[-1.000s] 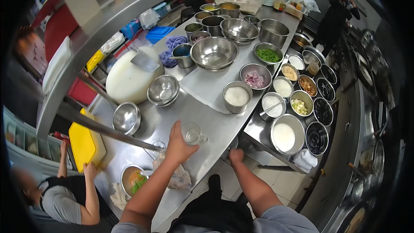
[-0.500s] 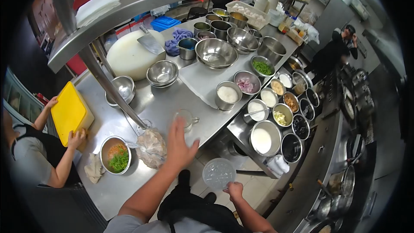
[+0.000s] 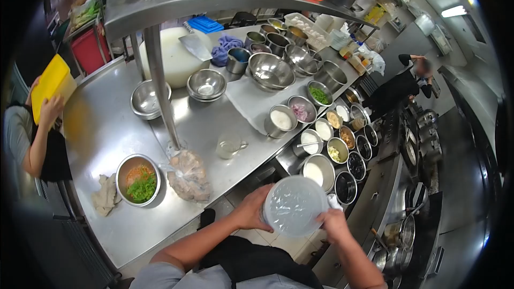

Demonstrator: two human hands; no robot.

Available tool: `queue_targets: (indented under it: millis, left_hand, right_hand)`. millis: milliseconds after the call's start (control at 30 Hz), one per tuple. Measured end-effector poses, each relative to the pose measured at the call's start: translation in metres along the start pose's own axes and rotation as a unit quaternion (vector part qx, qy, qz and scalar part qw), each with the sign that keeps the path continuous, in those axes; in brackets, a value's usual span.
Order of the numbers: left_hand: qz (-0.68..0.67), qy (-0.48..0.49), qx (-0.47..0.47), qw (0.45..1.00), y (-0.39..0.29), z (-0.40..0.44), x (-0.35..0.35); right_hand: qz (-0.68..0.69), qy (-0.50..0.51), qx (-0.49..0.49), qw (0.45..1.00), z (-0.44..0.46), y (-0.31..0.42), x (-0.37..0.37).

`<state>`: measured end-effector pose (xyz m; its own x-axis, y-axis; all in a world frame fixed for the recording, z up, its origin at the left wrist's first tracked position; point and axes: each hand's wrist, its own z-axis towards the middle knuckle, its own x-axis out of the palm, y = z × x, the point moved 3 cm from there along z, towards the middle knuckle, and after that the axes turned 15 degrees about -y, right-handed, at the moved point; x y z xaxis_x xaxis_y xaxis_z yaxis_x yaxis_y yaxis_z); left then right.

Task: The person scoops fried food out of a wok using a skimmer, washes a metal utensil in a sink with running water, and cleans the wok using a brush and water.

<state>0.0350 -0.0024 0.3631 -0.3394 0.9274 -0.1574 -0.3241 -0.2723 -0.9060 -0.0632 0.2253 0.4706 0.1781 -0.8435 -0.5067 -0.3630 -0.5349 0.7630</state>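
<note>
A round translucent plastic tub [image 3: 295, 206] is held in front of my body, past the counter's edge. Its left side is gripped by my left hand [image 3: 254, 207], with the fingers partly hidden against the wall. My right hand [image 3: 335, 225] is closed on the tub's right rim. On the counter, a clear glass jug [image 3: 229, 147] stands a little beyond my left hand. Left of the jug lies a clear plastic bag [image 3: 188, 177] with pale tan pieces in it. Farther left sits a steel bowl [image 3: 123, 166] of orange and chopped green food beside a crumpled cloth [image 3: 106, 197].
Several metal pots of ingredients, including a large one with white contents [image 3: 313, 173], fill the station ahead right. A steel post [image 3: 159, 85] rises from the counter [image 3: 107, 128]. One co-worker carries a yellow board or box [image 3: 48, 91] at left; another person [image 3: 399, 88] stands back right.
My left hand has come back from above the glass jug and taken hold of the tub. My right hand has raised the tub. The co-worker has moved farther left with the yellow object.
</note>
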Motion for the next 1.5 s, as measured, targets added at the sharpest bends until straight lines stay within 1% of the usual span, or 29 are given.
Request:
queue_targets:
  millis: [33,67,100,133,167,233,333,433,467,567,700,767,800,867,1000,1067,1167,1300,1400,1500]
  left_hand:
    - [-0.001,0.0,-0.007,1.0,-0.008,0.001,-0.005]
    - [-0.03,-0.015,-0.034,0.999,-0.018,0.007,-0.014]
    - [-0.059,-0.03,-0.056,0.996,-0.023,0.014,-0.019]
    - [-0.087,-0.053,-0.052,0.993,-0.018,0.016,-0.02]
    - [-0.088,-0.053,-0.051,0.993,-0.018,0.017,-0.024]
    - [-0.149,-0.09,-0.106,0.979,-0.016,0.017,-0.033]
    - [-0.172,-0.112,-0.125,0.971,0.001,0.016,-0.044]
    - [-0.213,-0.137,-0.155,0.955,0.015,0.014,-0.05]
    - [-0.235,-0.146,-0.169,0.946,0.02,0.012,-0.051]
    - [-0.261,-0.154,-0.173,0.937,0.036,0.01,-0.052]
    - [-0.274,-0.162,-0.179,0.931,0.05,0.005,-0.053]
    - [-0.319,-0.167,-0.162,0.919,0.05,0.008,-0.053]
    - [-0.322,-0.168,-0.163,0.917,0.049,0.008,-0.053]
    - [-0.372,-0.176,-0.175,0.895,0.05,0.008,-0.052]
    - [-0.361,-0.175,-0.171,0.9,0.062,0.005,-0.052]
    - [-0.378,-0.175,-0.202,0.887,0.066,0.004,-0.05]
    - [-0.406,-0.18,-0.203,0.873,0.063,0.006,-0.05]
    - [-0.402,-0.191,-0.208,0.871,0.062,0.004,-0.052]
    - [-0.39,-0.2,-0.222,0.871,0.061,0.003,-0.056]
    - [-0.402,-0.182,-0.24,0.865,0.06,0.001,-0.058]
  right_hand:
    - [0.001,0.003,0.005,1.0,0.001,0.01,0.0]
    - [0.018,0.037,-0.004,0.999,-0.001,0.027,0.004]
    - [0.019,0.036,-0.008,0.999,-0.004,0.045,0.009]
    - [0.013,0.043,-0.017,0.999,-0.01,0.061,0.016]
    - [0.005,0.05,-0.027,0.998,-0.012,0.072,0.022]
    - [-0.009,0.047,-0.029,0.998,0.003,0.076,0.035]
    - [-0.041,0.056,-0.068,0.995,0.017,0.091,0.06]
    - [-0.063,0.077,-0.053,0.994,0.02,0.11,0.084]
    - [-0.087,0.082,-0.066,0.991,0.025,0.113,0.09]
    - [-0.121,0.095,-0.042,0.987,0.022,0.126,0.103]
    - [-0.17,0.092,-0.04,0.98,0.028,0.131,0.118]
    - [-0.159,0.089,-0.029,0.983,0.027,0.136,0.125]
    - [-0.161,0.088,-0.028,0.983,0.027,0.138,0.127]
    - [-0.191,0.087,-0.042,0.977,0.029,0.141,0.132]
    - [-0.214,0.093,-0.038,0.972,0.029,0.146,0.141]
    - [-0.203,0.087,-0.029,0.975,0.034,0.145,0.142]
    - [-0.23,0.096,-0.026,0.968,0.032,0.153,0.146]
    - [-0.241,0.091,-0.035,0.966,0.031,0.156,0.151]
    - [-0.237,0.101,-0.019,0.966,0.031,0.157,0.155]
    - [-0.251,0.101,-0.013,0.963,0.032,0.156,0.159]
